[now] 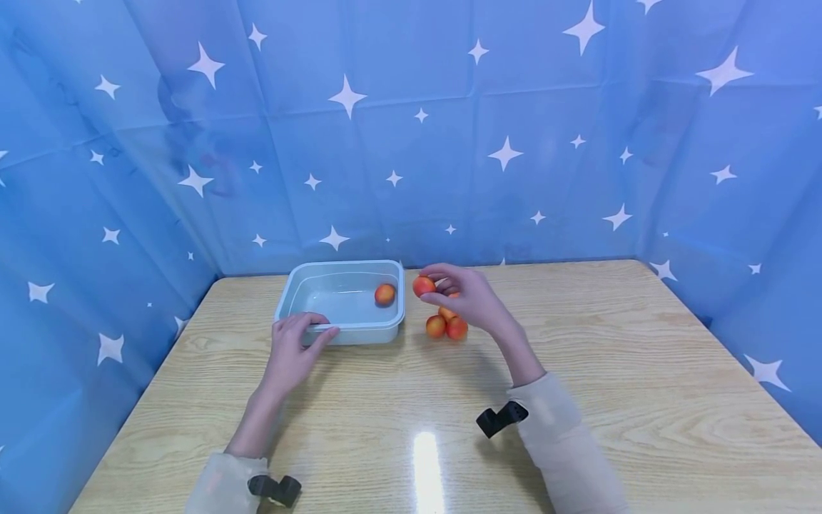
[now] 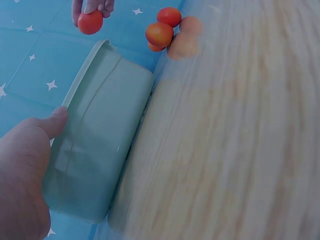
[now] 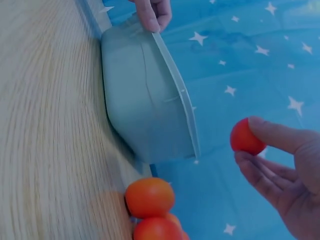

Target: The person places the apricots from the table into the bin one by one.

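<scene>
A light blue plastic tub (image 1: 366, 335) stands near the table's far edge, with one red-orange round fruit (image 1: 384, 294) inside at its right end. My left hand (image 1: 292, 350) grips the near rim at the left corner, thumb outside and fingers over the edge. Just right of the tub, my right hand (image 1: 472, 296) pinches another round red fruit (image 3: 247, 137) between thumb and fingertips, raised above the table at about rim height. Below that hand lies a small cluster of the same fruit (image 1: 457, 328), partly hidden by the hand in the head view.
The wooden table (image 1: 610, 343) extends to both sides and toward me. A blue curtain (image 1: 411, 143) with white stars hangs behind it and along both sides. Black wrist cameras (image 1: 503, 418) sit on both sleeves.
</scene>
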The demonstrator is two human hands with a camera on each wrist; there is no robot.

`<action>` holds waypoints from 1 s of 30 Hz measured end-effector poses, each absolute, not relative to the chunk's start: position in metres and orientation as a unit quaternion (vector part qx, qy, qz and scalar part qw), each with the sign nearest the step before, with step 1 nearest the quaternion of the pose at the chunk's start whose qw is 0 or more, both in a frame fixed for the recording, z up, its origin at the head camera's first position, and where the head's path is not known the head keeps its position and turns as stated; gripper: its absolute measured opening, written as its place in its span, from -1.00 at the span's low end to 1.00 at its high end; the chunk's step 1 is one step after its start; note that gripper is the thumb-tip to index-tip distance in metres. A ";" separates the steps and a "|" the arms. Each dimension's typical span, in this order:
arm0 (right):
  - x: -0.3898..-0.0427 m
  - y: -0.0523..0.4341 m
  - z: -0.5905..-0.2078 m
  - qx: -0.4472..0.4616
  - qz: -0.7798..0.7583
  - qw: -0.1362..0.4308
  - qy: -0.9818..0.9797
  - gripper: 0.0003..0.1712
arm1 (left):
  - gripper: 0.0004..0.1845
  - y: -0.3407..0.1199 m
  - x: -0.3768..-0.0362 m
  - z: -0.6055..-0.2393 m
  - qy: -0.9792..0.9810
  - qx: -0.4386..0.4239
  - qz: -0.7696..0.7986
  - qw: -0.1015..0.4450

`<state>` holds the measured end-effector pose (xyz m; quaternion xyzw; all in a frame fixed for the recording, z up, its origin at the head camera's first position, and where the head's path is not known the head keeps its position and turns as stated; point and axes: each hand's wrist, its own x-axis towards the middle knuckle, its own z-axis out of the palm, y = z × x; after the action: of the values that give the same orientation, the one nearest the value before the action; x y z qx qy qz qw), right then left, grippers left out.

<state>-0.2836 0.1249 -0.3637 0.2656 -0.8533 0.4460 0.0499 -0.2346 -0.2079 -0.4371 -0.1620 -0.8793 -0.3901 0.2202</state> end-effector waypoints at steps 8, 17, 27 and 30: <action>-0.279 0.111 -0.357 0.281 0.455 0.071 -0.842 -0.51 | -0.79 -0.209 -0.233 -0.437 -0.881 -0.157 -0.390 0.219; -0.278 0.095 -0.361 0.300 0.479 0.068 -0.822 -0.50 | -0.80 -0.208 -0.233 -0.438 -0.880 -0.160 -0.388 0.221; -0.280 0.082 -0.371 0.313 0.469 0.062 -0.824 -0.53 | -0.78 -0.208 -0.234 -0.437 -0.879 -0.165 -0.387 0.226; -0.280 0.079 -0.374 0.313 0.472 0.053 -0.822 -0.52 | -0.77 -0.208 -0.235 -0.438 -0.879 -0.165 -0.387 0.226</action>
<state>-0.2797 0.0794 -0.3735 0.3125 -0.8224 0.4724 0.0533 -0.2345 -0.2084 -0.4376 -0.1649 -0.8787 -0.3868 0.2261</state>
